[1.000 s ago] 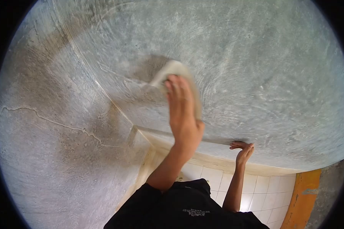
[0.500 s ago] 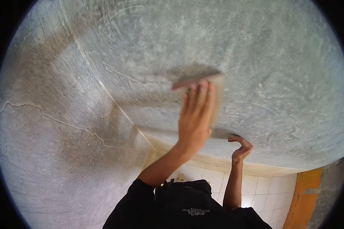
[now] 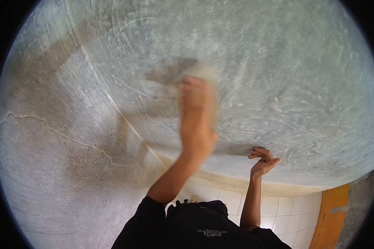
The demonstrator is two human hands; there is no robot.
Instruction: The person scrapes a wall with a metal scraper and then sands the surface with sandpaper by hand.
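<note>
My left hand is blurred by motion against the grey wall. Under its fingers is a pale beige sheet of sandpaper, pressed flat to the plaster and also smeared by movement. Lower and to the right, my right hand holds nothing. Its palm is turned towards me, the fingers are bent back at the wall surface, and the thumb points out to the right.
A second wall with a long crack meets this one at a corner seam on the left. White floor tiles lie below. An orange-painted strip stands at the lower right.
My left hand and the sandpaper have moved left and slightly up the wall, and the sheet's reddish edge no longer shows. My right hand's fingers have spread, with the thumb swung outward.
</note>
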